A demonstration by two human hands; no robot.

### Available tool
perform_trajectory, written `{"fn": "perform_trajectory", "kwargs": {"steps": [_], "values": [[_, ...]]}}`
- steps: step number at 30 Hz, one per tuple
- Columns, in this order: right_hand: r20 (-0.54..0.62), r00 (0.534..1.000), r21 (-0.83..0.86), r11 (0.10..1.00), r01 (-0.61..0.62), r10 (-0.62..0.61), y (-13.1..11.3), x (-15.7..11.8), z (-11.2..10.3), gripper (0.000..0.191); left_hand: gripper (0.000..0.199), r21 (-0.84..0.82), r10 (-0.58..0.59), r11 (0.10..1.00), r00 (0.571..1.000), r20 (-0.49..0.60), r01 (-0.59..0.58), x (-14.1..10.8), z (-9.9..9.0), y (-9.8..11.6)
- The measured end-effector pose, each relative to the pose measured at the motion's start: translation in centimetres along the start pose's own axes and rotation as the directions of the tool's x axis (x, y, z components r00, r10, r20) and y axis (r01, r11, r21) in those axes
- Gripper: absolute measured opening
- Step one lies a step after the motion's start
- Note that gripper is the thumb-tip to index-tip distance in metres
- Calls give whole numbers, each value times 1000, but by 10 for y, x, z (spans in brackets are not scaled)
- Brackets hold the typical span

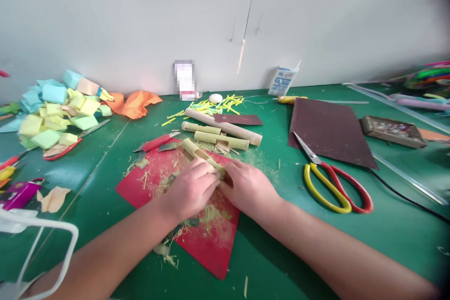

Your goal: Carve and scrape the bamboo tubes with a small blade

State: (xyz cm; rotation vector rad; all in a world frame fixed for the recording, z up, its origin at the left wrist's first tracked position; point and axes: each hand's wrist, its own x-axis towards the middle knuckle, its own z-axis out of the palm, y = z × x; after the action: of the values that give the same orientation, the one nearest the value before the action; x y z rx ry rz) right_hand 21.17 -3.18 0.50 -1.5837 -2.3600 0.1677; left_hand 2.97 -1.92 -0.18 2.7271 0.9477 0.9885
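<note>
Over a red sheet point(214, 255) strewn with pale shavings lies a short bamboo tube point(191, 148) with an opening cut in its side. My left hand point(190, 188) is closed around its middle. The fingers of my right hand point(249, 188) are closed at the tube's near right end. Something dark brown shows under those fingers, too covered to name. Just beyond are two more cut bamboo pieces point(225, 140), a longer pale stick point(239, 130) and a dark brown strip point(242, 118). A red-handled craft knife point(160, 142) rests at the sheet's far left edge.
Scissors point(332, 183) with yellow and red handles overlap a dark brown sheet point(326, 131) on the right, near a metal box point(393, 131). Folded paper pieces point(56, 112) pile up at left. A phone point(184, 79) leans against the grey panel point(140, 28) behind.
</note>
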Motion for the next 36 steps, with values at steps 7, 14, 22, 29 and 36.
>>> {"fn": "perform_trajectory", "kwargs": {"steps": [7,14,22,29,36], "values": [[-45,999,-28,1000,-4,2,2,0,0,22,11,12,-27,1000,997,-75,28,0,0,-16],[-26,999,61,998,-26,28,-1,0,1,13,12,14,-43,999,997,-71,44,1,0,-10],[4,999,84,996,-40,40,-1,0,0,21,11,7,28,1000,999,-34,-28,1,-2,-5],[16,999,58,998,-32,31,-1,0,0,22,12,19,26,999,999,-27,-26,3,-2,-8],[22,1000,41,999,-18,17,-2,0,-1,19,14,14,6,1000,1000,-15,-6,2,-3,-5]]}}
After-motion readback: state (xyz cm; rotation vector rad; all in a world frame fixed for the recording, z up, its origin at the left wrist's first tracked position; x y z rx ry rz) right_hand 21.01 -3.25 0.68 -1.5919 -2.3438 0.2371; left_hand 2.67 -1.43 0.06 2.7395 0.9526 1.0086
